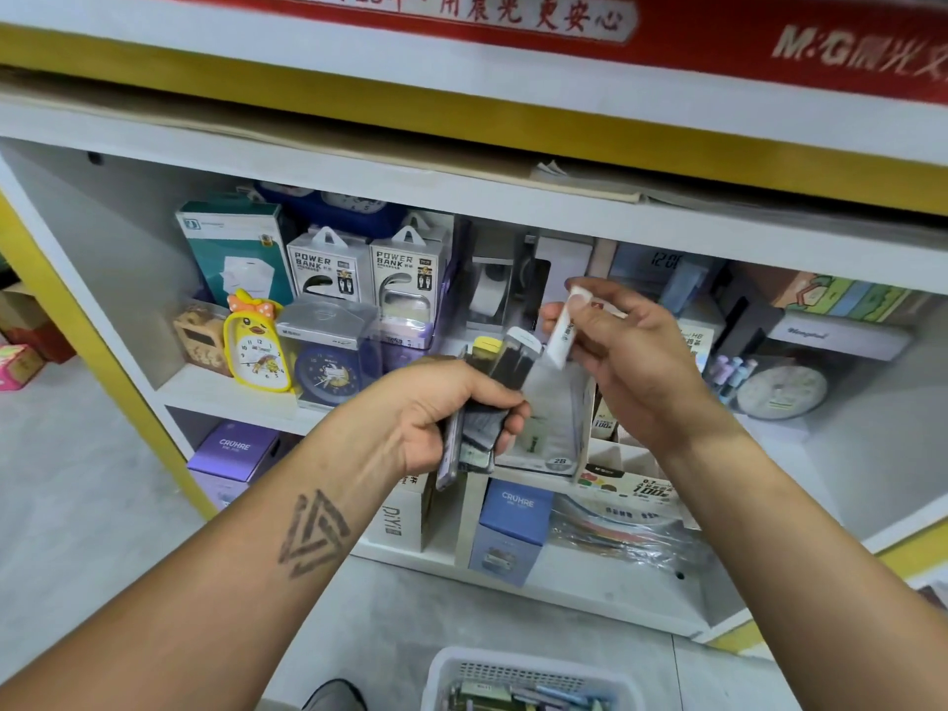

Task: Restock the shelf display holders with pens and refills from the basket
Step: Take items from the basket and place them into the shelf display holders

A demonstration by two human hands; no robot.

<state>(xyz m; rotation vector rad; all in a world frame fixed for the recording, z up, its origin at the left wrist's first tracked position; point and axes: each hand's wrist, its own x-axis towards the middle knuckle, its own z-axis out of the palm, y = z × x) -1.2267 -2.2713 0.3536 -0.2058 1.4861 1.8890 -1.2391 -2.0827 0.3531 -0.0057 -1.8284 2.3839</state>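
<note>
1. The left hand (451,402) grips a bundle of refill packs (487,402) in front of the shelf (359,187).
2. The right hand (626,351) pinches one white refill tube (563,336) just beside that bundle.
3. The white basket (533,679) sits on the floor below the shelf.

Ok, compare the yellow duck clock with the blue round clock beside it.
The yellow duck clock stands unpacked, duck-shaped with an orange bow and a white dial. The blue round clock sits inside a clear plastic box and has a dark blue dial. Both stand upright on the same shelf, dials facing out.
</note>
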